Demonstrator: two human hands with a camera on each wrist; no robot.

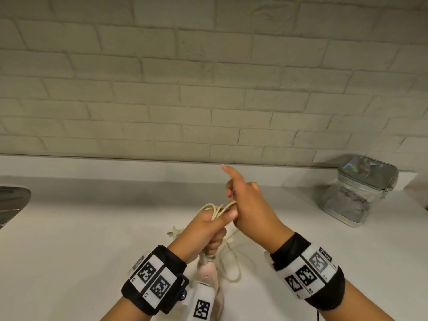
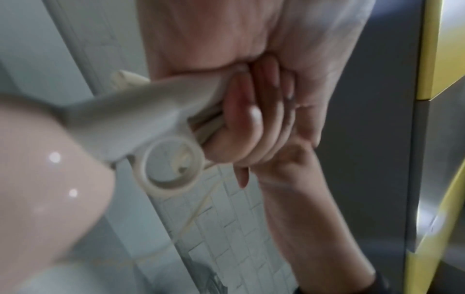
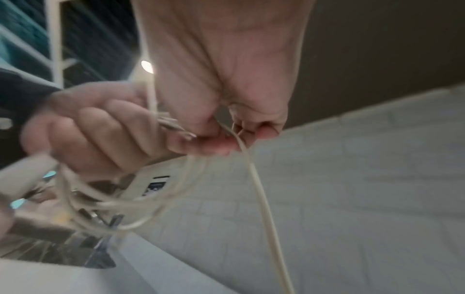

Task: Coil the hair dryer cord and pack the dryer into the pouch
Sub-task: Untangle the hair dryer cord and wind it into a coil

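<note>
Head view: over a white counter (image 1: 92, 239), the left hand (image 1: 208, 224) is clenched around loops of a cream-coloured power cord (image 1: 214, 208) and the cord end of a pale pink plastic hair dryer (image 1: 209, 269), whose body hangs below the wrist. Touching it, the right hand (image 1: 250, 205) pinches a strand of the cord, index finger pointing up. The cord's plug (image 1: 174, 231) lies on the counter. A silver, part-transparent zip pouch (image 1: 361, 188) stands well apart at the right, by the pale brick wall (image 1: 208, 77)
</note>
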